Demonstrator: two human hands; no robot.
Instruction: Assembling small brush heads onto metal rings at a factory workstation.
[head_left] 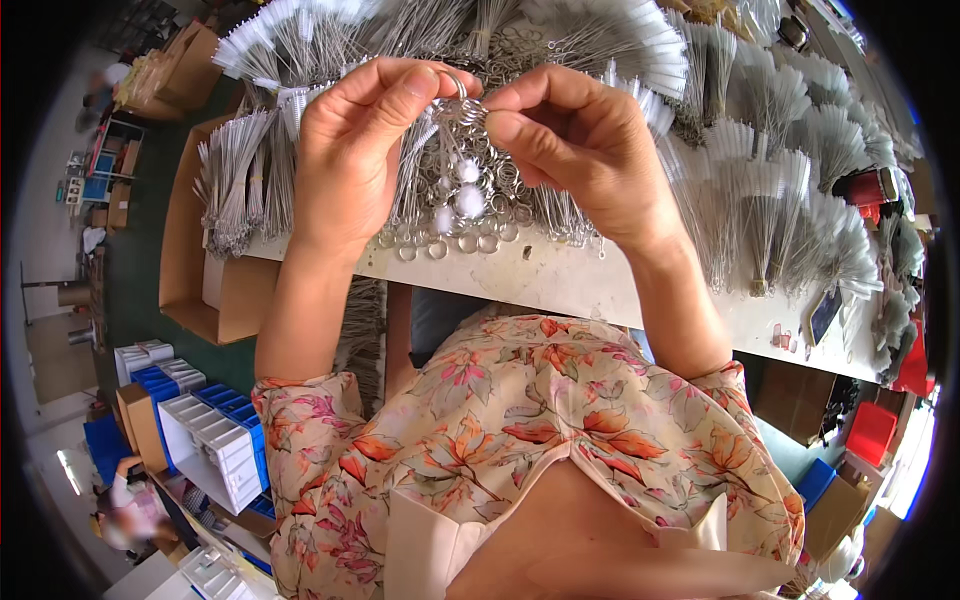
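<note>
A person in a floral shirt (560, 400) sits at a pale tabletop (600, 275), both bare hands raised over its near edge. The left hand (345, 140) pinches a metal ring (460, 88) between thumb and index finger. The right hand (600, 150) grasps the right edge of a cluster of wire loops (462, 113) with thumb and index fingertip; exactly how many loops it pinches is too small to tell. The loops appear to hang on the ring.

For good handling, the left pinch would best stay firm and near the top of the ring, keeping it steady, while the right fingertips work lightly, one loop at a time, without bending the thin wire. Keeping the loops gathered low on the ring should help prevent tangling or slipping.

The ring lies between the two hands, touching the left fingertips at its upper part; the loops sit just below and to its right, against the right fingertips. White tufts (469, 203) show beneath the loops, clear of the fingers. Below the hands in view, loose rings (437, 249) are spread on the tabletop. Beyond them stand dense bundles of wire brushes (640, 45), with a cardboard box (250, 295) to the left.
</note>
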